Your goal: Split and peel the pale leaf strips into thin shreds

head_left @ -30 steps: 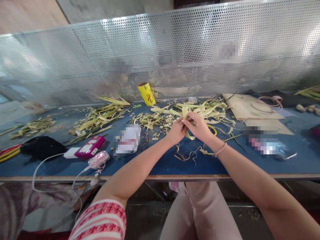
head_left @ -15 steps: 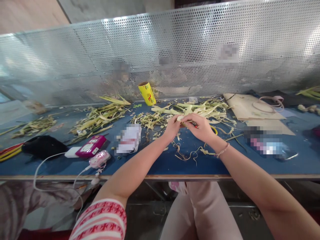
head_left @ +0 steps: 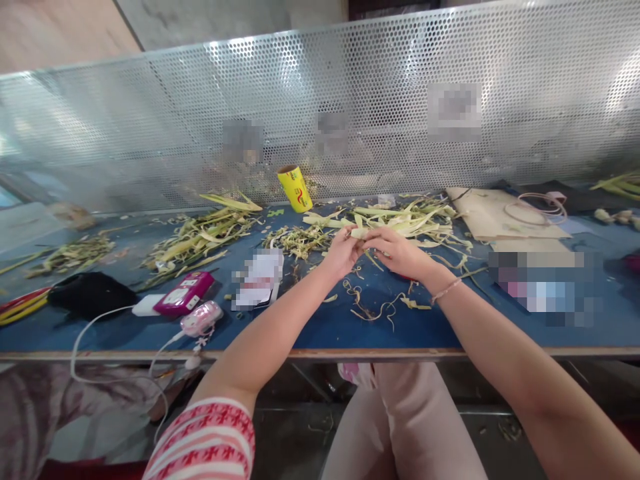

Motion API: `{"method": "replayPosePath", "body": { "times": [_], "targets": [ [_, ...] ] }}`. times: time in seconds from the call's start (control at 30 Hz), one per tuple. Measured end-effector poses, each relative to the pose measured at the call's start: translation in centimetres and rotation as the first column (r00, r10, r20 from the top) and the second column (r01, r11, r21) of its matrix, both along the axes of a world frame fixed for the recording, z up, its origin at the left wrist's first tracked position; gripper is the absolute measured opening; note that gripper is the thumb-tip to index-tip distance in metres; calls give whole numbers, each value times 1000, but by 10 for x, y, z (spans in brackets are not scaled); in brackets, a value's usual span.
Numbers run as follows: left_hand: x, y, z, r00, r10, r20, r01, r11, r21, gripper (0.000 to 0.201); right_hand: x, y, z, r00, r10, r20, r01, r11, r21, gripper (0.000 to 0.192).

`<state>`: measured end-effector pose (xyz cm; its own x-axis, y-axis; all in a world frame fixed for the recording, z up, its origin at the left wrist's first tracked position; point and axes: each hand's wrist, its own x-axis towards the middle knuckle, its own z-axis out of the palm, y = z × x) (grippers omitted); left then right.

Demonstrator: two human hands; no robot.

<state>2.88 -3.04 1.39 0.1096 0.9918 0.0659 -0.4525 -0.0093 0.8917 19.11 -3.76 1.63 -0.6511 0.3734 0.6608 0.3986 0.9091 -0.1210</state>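
Note:
My two hands meet above the blue table, in front of a pile of pale green leaf strips (head_left: 420,220). Pinched in my left hand (head_left: 345,253) is a pale leaf strip (head_left: 358,233). The fingers of my right hand (head_left: 397,250) are bent and close on the same strip from the other side. Below the right palm shows a bit of something red, mostly hidden by the hand; its kind does not show. Thin curled peelings (head_left: 373,307) lie on the table below my hands. Shorter leaf scraps (head_left: 297,240) are heaped beyond my left hand.
A yellow cardboard tube (head_left: 295,189) leans by the perforated metal screen (head_left: 200,120). On the left are a phone (head_left: 260,280), a magenta device (head_left: 185,293) with a white cable, a black pouch (head_left: 93,295) and another leaf heap (head_left: 200,237). Brown paper (head_left: 500,213) lies right.
My right hand has turned and its fingers have spread along the strip. The dark and yellow item that showed by it is out of sight; a red bit shows lower down.

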Motion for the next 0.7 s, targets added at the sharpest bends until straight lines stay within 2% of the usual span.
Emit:
{"method": "replayPosePath", "body": {
  "times": [0.17, 0.23, 0.33, 0.4, 0.47, 0.6, 0.7],
  "targets": [
    [1, -6, 3, 998, 31, -57, -25, 994, 103, 42, 0, 1, -1, 999, 6, -48, -6, 1000, 12, 22],
    [1, -7, 3, 997, -6, -82, 18, 989, 146, 37, -1, 2, -2, 995, 17, -100, -16, 1000, 8, 18],
    [0, -5, 0, 988, -62, -138, 86, 981, 174, 18, -3, 3, -4, 978, 3, -207, -15, 998, -58, 16],
    [-1, -3, -3, 979, -63, -193, 99, 978, 184, 11, -4, 3, -4, 958, -59, -279, 22, 991, -133, 17],
    [-3, -1, -6, 960, -50, -275, 116, 967, 228, 11, -5, 3, -3, 933, -155, -325, 85, 972, -220, 19],
    [-5, -3, -8, 880, 48, -472, 164, 902, 399, 17, -8, 2, -2, 862, -334, -382, 176, 903, -393, 29],
    [-5, -7, -7, 779, 203, -594, 165, 847, 505, 15, -10, 1, -2, 827, -342, -445, 94, 866, -491, 32]
  ]
}}
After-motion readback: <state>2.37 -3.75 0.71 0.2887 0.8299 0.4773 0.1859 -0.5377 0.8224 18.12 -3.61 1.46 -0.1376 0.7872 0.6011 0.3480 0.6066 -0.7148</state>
